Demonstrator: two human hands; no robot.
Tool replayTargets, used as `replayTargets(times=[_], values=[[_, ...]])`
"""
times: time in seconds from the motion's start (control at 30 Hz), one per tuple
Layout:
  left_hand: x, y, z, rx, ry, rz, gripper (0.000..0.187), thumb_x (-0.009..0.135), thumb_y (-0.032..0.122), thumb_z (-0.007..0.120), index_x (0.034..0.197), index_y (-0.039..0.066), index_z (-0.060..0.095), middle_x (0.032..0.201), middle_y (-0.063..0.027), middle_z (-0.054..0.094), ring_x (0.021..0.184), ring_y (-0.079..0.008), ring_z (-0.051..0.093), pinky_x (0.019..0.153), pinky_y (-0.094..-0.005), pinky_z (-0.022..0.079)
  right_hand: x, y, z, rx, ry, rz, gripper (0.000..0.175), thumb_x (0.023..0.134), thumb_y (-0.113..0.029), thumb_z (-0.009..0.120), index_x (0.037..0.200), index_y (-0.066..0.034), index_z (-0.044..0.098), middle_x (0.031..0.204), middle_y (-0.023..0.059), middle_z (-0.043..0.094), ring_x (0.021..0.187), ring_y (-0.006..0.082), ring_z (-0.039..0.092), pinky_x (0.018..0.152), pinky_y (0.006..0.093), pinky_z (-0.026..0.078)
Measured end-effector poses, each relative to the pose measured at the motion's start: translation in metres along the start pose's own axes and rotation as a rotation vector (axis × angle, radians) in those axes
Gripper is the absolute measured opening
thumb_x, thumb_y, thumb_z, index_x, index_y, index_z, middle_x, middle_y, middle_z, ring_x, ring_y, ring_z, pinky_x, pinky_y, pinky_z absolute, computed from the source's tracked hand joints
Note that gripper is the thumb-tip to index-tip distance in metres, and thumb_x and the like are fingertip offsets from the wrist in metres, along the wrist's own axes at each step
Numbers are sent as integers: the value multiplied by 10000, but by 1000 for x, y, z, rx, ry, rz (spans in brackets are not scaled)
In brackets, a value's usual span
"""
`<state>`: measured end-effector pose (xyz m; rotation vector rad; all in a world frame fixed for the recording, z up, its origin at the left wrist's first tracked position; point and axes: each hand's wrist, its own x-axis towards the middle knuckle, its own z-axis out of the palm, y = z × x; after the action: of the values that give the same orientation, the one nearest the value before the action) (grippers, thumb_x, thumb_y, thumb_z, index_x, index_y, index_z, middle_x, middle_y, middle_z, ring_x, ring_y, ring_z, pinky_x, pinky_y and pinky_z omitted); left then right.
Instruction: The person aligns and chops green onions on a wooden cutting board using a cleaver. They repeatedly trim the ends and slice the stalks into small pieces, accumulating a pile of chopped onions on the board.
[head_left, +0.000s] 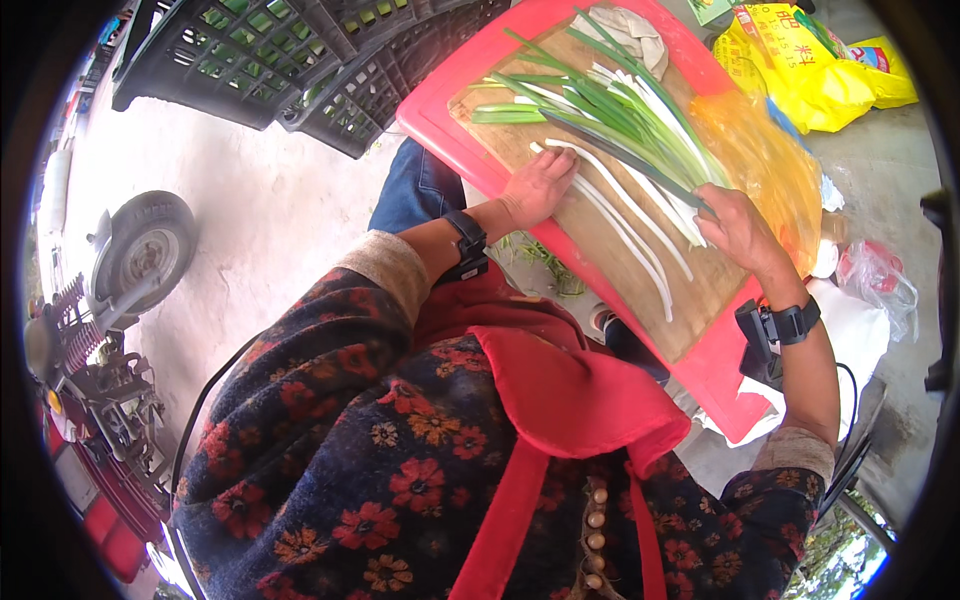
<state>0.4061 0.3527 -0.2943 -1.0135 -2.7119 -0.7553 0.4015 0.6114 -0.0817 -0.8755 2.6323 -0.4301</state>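
My right hand (739, 225) grips the handle of a long dark-bladed knife (626, 154), whose blade points up and left across a pile of spring onions (622, 112). My left hand (544, 184) presses with its fingers on the ends of several separate white spring onion stalks (637, 255). They stretch down toward the lower right of the wooden cutting board (675, 322). The pile covers the board's upper part, green leaves to the upper left, white stems to the lower right. Under the board is a red table (720, 397).
A crumpled whitish cloth (630, 34) lies at the board's far end. An orange plastic bag (772, 172) drapes over the table's right edge, near yellow printed bags (810, 67). Black plastic crates (225, 56) holding green produce stand upper left. A vehicle wheel (146, 251) is at left.
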Motion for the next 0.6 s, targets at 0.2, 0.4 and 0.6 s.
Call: replayTargets(times=[0.2, 0.4, 0.6], values=[[-2, 0, -4, -26, 14, -6, 655, 684, 208, 660, 1228, -45, 397, 1244, -155, 375, 1132, -322, 390, 956, -376, 375, 23, 1, -10, 41, -88, -28, 214, 738, -60, 602, 908, 9, 494, 719, 230, 527, 700, 407, 527, 588, 427, 416], [0, 1, -7, -40, 35, -9, 623, 682, 193, 655, 1211, -38, 421, 1230, -157, 392, 1124, -329, 398, 948, -378, 378, 29, 1, -15, 17, -65, -110, 237, 733, -65, 601, 927, 20, 495, 714, 215, 527, 703, 401, 529, 595, 422, 417], [16, -37, -26, -59, 93, -87, 310, 689, 139, 615, 981, 36, 595, 981, -153, 556, 889, -333, 535, 757, -385, 462, -14, -12, 7, 194, 146, 165, 233, 725, -72, 618, 896, 25, 495, 676, 179, 511, 644, 346, 518, 585, 371, 409]])
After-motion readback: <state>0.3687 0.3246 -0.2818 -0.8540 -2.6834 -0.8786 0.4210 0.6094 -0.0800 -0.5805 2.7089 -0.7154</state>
